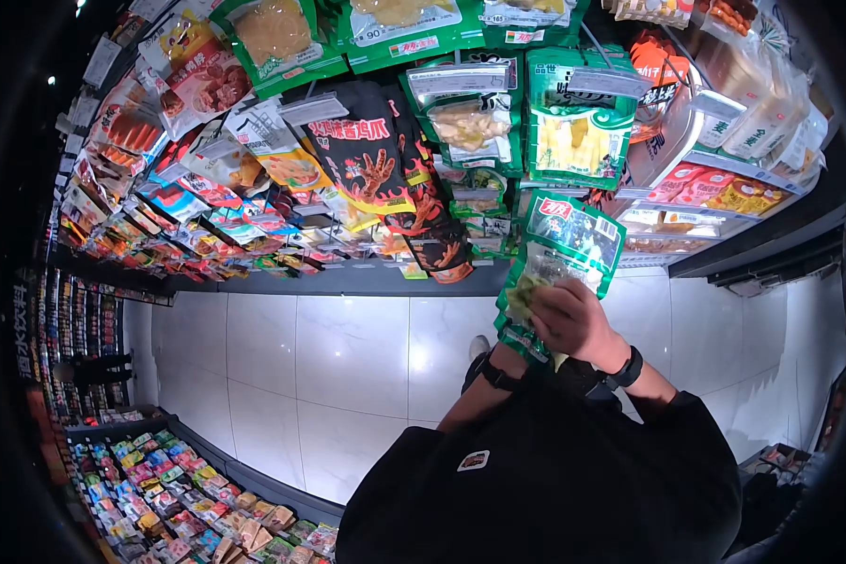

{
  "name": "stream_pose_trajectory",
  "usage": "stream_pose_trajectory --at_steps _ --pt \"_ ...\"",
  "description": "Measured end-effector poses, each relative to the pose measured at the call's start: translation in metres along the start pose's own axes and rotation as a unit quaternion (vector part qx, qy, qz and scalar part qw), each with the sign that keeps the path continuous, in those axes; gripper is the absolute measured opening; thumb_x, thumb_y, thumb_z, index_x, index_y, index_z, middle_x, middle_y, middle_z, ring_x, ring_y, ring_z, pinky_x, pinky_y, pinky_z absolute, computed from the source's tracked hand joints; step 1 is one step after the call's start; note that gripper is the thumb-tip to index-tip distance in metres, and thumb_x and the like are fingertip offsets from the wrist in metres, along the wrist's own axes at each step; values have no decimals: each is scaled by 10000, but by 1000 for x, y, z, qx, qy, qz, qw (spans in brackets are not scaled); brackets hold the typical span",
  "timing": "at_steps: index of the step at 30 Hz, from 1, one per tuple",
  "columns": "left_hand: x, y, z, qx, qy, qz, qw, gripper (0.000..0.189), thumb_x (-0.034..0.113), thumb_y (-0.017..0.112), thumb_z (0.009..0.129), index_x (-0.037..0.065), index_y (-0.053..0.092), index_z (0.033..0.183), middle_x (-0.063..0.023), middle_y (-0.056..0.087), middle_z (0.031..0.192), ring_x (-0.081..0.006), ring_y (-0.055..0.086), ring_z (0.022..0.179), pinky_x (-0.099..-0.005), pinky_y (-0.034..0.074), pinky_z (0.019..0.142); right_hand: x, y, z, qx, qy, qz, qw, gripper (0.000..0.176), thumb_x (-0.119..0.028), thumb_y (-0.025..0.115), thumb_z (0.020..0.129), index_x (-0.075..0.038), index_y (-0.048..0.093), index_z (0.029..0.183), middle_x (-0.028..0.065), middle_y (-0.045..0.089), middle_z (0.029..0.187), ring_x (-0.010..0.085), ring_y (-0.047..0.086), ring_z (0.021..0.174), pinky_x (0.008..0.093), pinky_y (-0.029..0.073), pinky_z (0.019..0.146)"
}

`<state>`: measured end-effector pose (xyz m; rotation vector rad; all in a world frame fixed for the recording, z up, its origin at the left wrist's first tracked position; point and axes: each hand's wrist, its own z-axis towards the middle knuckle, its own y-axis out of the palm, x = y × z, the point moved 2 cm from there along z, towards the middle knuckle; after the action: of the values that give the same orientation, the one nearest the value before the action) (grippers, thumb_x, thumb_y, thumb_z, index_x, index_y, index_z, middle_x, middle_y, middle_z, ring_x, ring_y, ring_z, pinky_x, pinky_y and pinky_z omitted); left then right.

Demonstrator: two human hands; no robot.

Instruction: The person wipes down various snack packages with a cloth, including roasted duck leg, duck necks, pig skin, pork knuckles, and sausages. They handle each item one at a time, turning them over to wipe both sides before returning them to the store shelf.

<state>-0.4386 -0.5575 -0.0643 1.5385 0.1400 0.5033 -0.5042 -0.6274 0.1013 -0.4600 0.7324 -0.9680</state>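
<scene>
Green snack packets (573,230) with clear windows are held in front of my body, below the hanging rack. My right hand (573,320) lies over the front of them, its fingers curled onto the packet's lower window. My left hand (510,357) is at their lower end, gripping from below; its fingers are mostly hidden behind the packets. A dark band sits on each wrist. Just above hangs a similar green packet (578,141) with pale yellow pieces in its window.
Hooks hold rows of packets, including a black chicken-feet packet (362,155) and a green packet (470,122). Shelves (714,188) stand at the right. Tiled floor (348,367) lies below. A bin of small snacks (179,498) is at lower left.
</scene>
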Motion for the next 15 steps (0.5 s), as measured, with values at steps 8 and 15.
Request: stream_pose_trajectory --at_steps 8,15 --pt "0 26 -4 76 -8 -88 993 472 359 370 1114 110 346 1514 -111 458 1481 -207 455 1381 -385 381 1158 15 7 18 19 139 -36 989 243 -22 789 782 -13 751 1021 107 647 1086 300 608 901 391 526 764" --pt "-1 -2 4 7 29 -134 991 449 304 410 1096 83 395 1486 -118 491 1466 -217 469 1368 -378 377 1161 21 6 -5 -47 1 -47 998 354 -64 793 752 -68 756 1104 108 648 1107 313 590 912 398 514 764"
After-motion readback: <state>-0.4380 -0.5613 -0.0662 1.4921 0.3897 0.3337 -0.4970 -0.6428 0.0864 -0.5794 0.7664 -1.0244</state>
